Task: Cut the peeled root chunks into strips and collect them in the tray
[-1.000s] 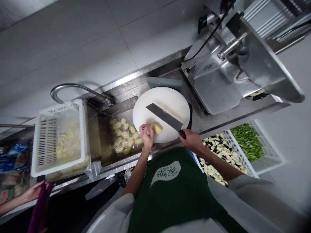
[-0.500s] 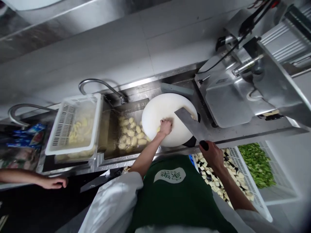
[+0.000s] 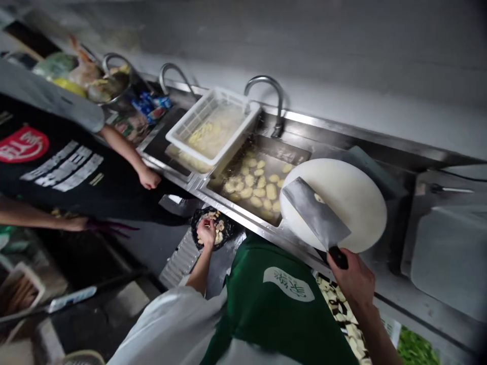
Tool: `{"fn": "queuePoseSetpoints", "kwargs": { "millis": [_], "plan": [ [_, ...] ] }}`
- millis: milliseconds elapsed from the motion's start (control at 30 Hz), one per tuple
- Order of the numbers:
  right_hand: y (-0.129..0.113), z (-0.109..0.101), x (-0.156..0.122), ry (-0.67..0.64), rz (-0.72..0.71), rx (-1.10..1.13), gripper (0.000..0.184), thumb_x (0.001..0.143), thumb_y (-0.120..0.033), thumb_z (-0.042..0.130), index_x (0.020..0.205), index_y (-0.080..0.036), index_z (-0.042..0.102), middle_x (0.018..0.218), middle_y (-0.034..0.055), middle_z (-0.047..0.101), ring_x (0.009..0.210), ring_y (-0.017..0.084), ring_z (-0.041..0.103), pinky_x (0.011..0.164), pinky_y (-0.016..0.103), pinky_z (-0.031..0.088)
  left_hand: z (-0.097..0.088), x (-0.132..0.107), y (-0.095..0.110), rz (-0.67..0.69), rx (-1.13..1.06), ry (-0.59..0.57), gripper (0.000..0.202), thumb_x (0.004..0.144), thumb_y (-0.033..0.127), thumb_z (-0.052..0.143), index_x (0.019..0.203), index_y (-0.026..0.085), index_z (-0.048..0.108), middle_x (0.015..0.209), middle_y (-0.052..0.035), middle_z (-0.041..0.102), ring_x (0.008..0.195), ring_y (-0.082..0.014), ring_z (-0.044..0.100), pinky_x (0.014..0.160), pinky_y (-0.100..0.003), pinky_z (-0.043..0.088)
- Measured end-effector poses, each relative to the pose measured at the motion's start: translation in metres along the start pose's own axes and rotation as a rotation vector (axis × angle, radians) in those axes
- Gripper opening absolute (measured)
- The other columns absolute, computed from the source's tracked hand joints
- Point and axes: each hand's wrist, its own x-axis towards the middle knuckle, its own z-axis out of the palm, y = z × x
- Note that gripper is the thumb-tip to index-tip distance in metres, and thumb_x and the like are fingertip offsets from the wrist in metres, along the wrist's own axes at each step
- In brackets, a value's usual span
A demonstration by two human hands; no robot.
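In my right hand [image 3: 353,279] is the black handle of a cleaver [image 3: 314,208]. Its broad blade lies over the near left part of a round white cutting board [image 3: 361,203], and a small pale scrap sticks to the steel. My left hand [image 3: 206,233] is down below the counter, above a bin lined with a black bag [image 3: 224,242] that contains pale scraps. Its fingers are curled together, and whatever they hold is hidden. Peeled potatoes [image 3: 261,182] sit in water in the sink [image 3: 213,188] left of the board.
A white basket [image 3: 175,138] with cut yellow pieces in water stands left of the sink, near a curved tap [image 3: 279,104]. A co-worker in a black apron [image 3: 72,167] stands at the left. Below the counter are cut eggplant pieces [image 3: 348,324] and chopped greens [image 3: 416,347].
My left hand has left the board and moved down and left over the bin. The cleaver has come across the board's near left part. My view has turned left.
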Motion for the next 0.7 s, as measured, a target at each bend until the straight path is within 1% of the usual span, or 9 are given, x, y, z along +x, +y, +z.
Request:
{"fn": "queuePoseSetpoints", "kwargs": {
  "millis": [67,133,233,300,333,400,467,567,700],
  "plan": [
    [-0.012,0.003,0.012,-0.038,-0.130,0.006,0.035,0.094,-0.050,0.059,0.100,-0.017,0.071,0.085,0.0076,0.074,0.078,0.021,0.068,0.071,0.028,0.044,-0.016,0.014,-0.028,-0.074,0.011,0.020,0.014,0.083,0.025,0.059,0.072,0.017,0.061,0.068,-0.0062,0.064,0.072,-0.0242,0.065,0.078,-0.036,0.053],
    [-0.029,0.006,0.024,-0.094,-0.255,0.017,0.033,0.096,-0.048,0.057,0.100,-0.018,0.070,0.086,0.0071,0.074,0.079,0.020,0.067,0.071,0.027,0.043,-0.030,0.027,-0.038,-0.121,0.010,0.047,0.019,0.089,0.026,0.053,0.079,0.014,0.065,0.076,-0.0100,0.069,0.082,-0.0269,0.068,0.084,-0.039,0.054],
    [-0.063,0.010,0.038,-0.173,-0.441,0.014,0.030,0.099,-0.044,0.054,0.098,-0.018,0.068,0.085,0.0069,0.072,0.076,0.019,0.066,0.069,0.028,0.042,-0.044,0.029,-0.016,-0.004,-0.048,0.165,0.035,0.100,0.029,0.039,0.110,0.011,0.067,0.117,-0.0164,0.070,0.117,-0.0271,0.063,0.106,-0.042,0.047],
    [-0.089,0.014,0.045,-0.230,-0.553,0.011,0.026,0.100,-0.040,0.054,0.100,-0.018,0.067,0.084,0.0070,0.070,0.074,0.020,0.065,0.067,0.029,0.041,-0.049,0.012,0.018,0.300,-0.101,0.159,0.043,0.104,0.034,0.036,0.132,0.013,0.060,0.140,-0.0163,0.059,0.135,-0.0257,0.052,0.117,-0.044,0.038],
    [-0.103,0.017,0.048,-0.266,-0.605,0.011,0.023,0.100,-0.038,0.054,0.101,-0.018,0.066,0.084,0.0073,0.070,0.074,0.020,0.065,0.067,0.029,0.041,-0.049,-0.002,0.038,0.488,-0.100,0.068,0.045,0.104,0.036,0.036,0.140,0.015,0.055,0.146,-0.0153,0.055,0.142,-0.0255,0.047,0.121,-0.046,0.034],
    [-0.128,0.023,0.052,-0.350,-0.699,0.009,0.018,0.100,-0.033,0.055,0.103,-0.018,0.064,0.087,0.0078,0.069,0.078,0.021,0.065,0.066,0.030,0.041,-0.046,-0.032,0.075,0.829,-0.010,-0.242,0.053,0.105,0.041,0.037,0.153,0.019,0.043,0.157,-0.0131,0.045,0.151,-0.0257,0.034,0.125,-0.048,0.026],
    [-0.151,0.027,0.054,-0.417,-0.768,-0.012,0.013,0.100,-0.030,0.056,0.101,-0.019,0.063,0.090,0.0084,0.068,0.082,0.022,0.065,0.066,0.030,0.042,-0.040,-0.058,0.098,1.015,0.117,-0.450,0.064,0.104,0.049,0.036,0.160,0.018,0.029,0.163,-0.0135,0.033,0.155,-0.0266,0.024,0.128,-0.050,0.016],
    [-0.176,0.029,0.055,-0.491,-0.826,-0.064,0.009,0.098,-0.027,0.059,0.100,-0.019,0.062,0.092,0.0093,0.067,0.085,0.023,0.065,0.066,0.030,0.043,-0.033,-0.072,0.097,1.016,0.260,-0.534,0.077,0.103,0.058,0.034,0.163,0.014,0.014,0.167,-0.0159,0.020,0.157,-0.0286,0.015,0.128,-0.054,0.006],
    [-0.181,0.024,0.056,-0.602,-0.792,-0.109,0.010,0.095,-0.023,0.062,0.103,-0.018,0.062,0.097,0.0103,0.068,0.087,0.024,0.065,0.069,0.031,0.044,-0.030,-0.052,0.044,0.792,0.288,-0.485,0.080,0.102,0.058,0.035,0.164,0.013,0.011,0.167,-0.0176,0.018,0.157,-0.0296,0.013,0.127,-0.056,0.008]
  ]
}}
